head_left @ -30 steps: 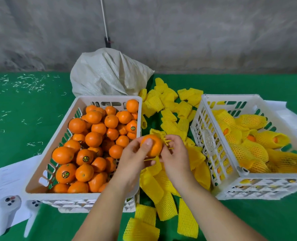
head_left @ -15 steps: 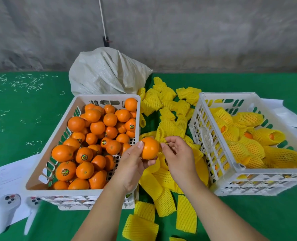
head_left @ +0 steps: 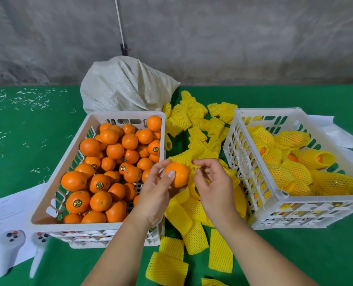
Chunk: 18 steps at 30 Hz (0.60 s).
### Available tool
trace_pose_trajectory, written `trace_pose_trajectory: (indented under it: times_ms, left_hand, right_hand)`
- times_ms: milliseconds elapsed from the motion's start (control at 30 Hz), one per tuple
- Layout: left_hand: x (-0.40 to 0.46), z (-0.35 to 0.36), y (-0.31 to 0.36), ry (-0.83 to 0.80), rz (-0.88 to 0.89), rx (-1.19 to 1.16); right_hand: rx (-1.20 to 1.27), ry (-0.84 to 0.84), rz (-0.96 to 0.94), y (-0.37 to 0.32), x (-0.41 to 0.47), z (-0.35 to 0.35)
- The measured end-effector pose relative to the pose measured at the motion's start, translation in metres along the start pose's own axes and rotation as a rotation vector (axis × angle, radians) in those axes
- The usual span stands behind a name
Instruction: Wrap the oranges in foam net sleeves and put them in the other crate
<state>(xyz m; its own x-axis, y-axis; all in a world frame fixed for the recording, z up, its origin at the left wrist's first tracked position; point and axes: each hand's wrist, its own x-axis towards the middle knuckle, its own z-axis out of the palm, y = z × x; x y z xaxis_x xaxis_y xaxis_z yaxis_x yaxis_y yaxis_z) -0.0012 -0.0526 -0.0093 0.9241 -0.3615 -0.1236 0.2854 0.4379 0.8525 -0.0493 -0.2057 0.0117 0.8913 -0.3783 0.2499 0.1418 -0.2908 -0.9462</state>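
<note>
Holding one orange [head_left: 176,175] between the two crates, my left hand [head_left: 158,193] fingers curl round it; my right hand [head_left: 211,182] pinches a foam sleeve [head_left: 189,156] at its far side. Risk, I judge: the thin mesh tears or the sleeve mouth collapses, leaving the fruit unwrapped.
</note>
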Motion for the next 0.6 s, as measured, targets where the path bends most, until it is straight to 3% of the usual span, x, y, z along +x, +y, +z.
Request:
trace_pose_trajectory:
  times_ms: [200,300,400,533,600]
  left_hand:
    - [0.001,-0.003,-0.004,-0.007,0.064,0.024]
    - [0.0,0.001,-0.006,0.077,0.097,0.007]
    - [0.0,-0.004,-0.011,0.052,0.112,0.054]
    - [-0.002,-0.004,-0.012,-0.119,0.071,0.224]
    - [-0.003,0.0,-0.013,-0.084,0.112,0.255]
  right_hand:
    - [-0.202,0.079,-0.314,-0.003,-0.016,0.007]
    - [-0.275,0.017,-0.446,-0.002,-0.023,0.015]
    - [-0.278,-0.061,-0.399,0.0,-0.024,0.018]
    - [-0.268,-0.011,-0.308,-0.005,0.002,0.002]
    - [-0.299,-0.014,-0.329,-0.009,0.011,-0.007]
